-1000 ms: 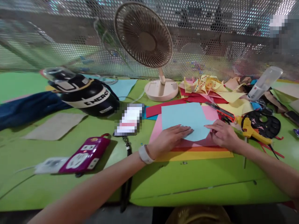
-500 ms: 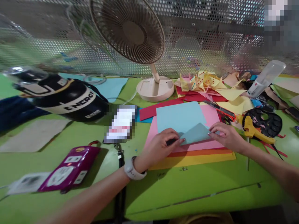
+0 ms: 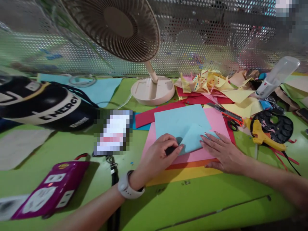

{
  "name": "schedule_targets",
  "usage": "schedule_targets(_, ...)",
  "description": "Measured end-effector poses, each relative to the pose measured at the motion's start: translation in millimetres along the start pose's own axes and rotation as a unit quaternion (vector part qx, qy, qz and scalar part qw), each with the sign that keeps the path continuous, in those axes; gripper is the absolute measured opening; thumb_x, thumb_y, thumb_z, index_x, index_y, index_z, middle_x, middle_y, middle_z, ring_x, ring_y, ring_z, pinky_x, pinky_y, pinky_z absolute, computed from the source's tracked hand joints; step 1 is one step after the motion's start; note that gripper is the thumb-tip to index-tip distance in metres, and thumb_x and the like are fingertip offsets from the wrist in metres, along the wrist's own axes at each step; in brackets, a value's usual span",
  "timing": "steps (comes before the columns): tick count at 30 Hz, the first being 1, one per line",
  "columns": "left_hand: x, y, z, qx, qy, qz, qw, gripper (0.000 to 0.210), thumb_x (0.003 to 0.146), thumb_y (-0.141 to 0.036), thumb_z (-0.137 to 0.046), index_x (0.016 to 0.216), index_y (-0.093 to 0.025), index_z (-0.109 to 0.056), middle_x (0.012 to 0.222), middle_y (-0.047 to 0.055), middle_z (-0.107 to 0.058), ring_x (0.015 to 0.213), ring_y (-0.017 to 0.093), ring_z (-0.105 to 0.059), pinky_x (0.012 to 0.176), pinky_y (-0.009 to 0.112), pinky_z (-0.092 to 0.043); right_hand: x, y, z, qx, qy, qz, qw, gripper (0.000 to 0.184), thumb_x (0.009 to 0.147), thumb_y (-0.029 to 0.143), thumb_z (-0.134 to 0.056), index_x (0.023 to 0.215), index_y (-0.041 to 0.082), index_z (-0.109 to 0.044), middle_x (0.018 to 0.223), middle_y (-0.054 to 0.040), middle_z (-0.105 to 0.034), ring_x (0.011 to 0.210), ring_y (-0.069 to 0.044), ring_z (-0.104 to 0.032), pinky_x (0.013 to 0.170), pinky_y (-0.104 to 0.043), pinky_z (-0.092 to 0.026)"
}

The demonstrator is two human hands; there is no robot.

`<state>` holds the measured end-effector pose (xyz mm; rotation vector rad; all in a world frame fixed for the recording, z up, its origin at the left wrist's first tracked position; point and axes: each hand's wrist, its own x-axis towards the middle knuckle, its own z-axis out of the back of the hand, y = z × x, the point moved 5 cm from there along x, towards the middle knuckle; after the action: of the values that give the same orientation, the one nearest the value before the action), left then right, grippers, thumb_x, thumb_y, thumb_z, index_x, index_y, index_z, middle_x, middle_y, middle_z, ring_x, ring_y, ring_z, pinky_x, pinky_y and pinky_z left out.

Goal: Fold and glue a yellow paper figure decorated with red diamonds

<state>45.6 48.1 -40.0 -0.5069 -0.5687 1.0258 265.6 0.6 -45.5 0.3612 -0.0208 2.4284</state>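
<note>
A light blue sheet of paper (image 3: 178, 120) lies on a stack of coloured sheets, its near right part folded over into a flap (image 3: 192, 139). My left hand (image 3: 160, 155), with a white watch on the wrist, is closed at the fold's left end, thumb and fingers pinching the blue paper. Something dark shows inside its curled fingers; I cannot tell whether it is an object or shadow. My right hand (image 3: 222, 150) rests flat, fingers stretched over the flap's right side. Beneath lie a pink sheet (image 3: 215, 118) and orange and yellow sheets (image 3: 163, 178).
Left are a phone (image 3: 114, 131), purple power strip (image 3: 51, 189) and black bottle (image 3: 48, 106). A fan base (image 3: 152, 91) stands behind. On the right lie a craft knife (image 3: 223, 112), scissors (image 3: 233, 125), yellow glue gun (image 3: 267, 138) and paper scraps (image 3: 207, 81).
My right hand has gone from pinching the blue paper's edge to lying flat on the folded flap. The left hand keeps its pinch. The view has shifted slightly right.
</note>
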Motion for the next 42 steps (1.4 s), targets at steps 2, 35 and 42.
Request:
schedule_targets(2, 0, 0, 0.8, 0.001, -0.002, -0.002, 1.0, 0.028, 0.093, -0.04, -0.055, 0.074, -0.02, -0.06, 0.084, 0.004, -0.062, 0.073, 0.016, -0.061, 0.061, 0.028, -0.05, -1, -1, -3, 0.012, 0.011, 0.0, 1.0, 0.072, 0.096, 0.057, -0.044, 0.151, 0.013, -0.033, 0.154, -0.0131, -0.04, 0.146, -0.027, -0.03, 0.12, -0.053, -0.026)
schedule_targets(35, -24, -16, -16.8, 0.233, 0.052, -0.211, 0.948, 0.058, 0.098, -0.044, -0.045, 0.152, -0.025, -0.032, 0.151, 0.013, -0.045, 0.14, 0.032, -0.04, 0.11, 0.05, -0.043, 3, 3, -1, 0.02, 0.024, -0.022, 0.999, 0.069, 0.096, 0.059, -0.04, 0.149, 0.014, -0.038, 0.153, -0.0104, -0.042, 0.144, -0.027, -0.035, 0.12, -0.051, -0.028)
schedule_targets(42, -23, -19, -15.3, 0.232, 0.051, -0.221, 0.946, 0.056, 0.1, -0.043, -0.042, 0.15, -0.02, -0.036, 0.151, 0.011, -0.047, 0.14, 0.03, -0.041, 0.112, 0.048, -0.041, 5, 4, 3, -0.005, 0.02, -0.019, 1.0, 0.069, 0.098, 0.059, -0.036, 0.146, 0.01, -0.042, 0.152, -0.0118, -0.044, 0.142, -0.027, -0.037, 0.119, -0.05, -0.029)
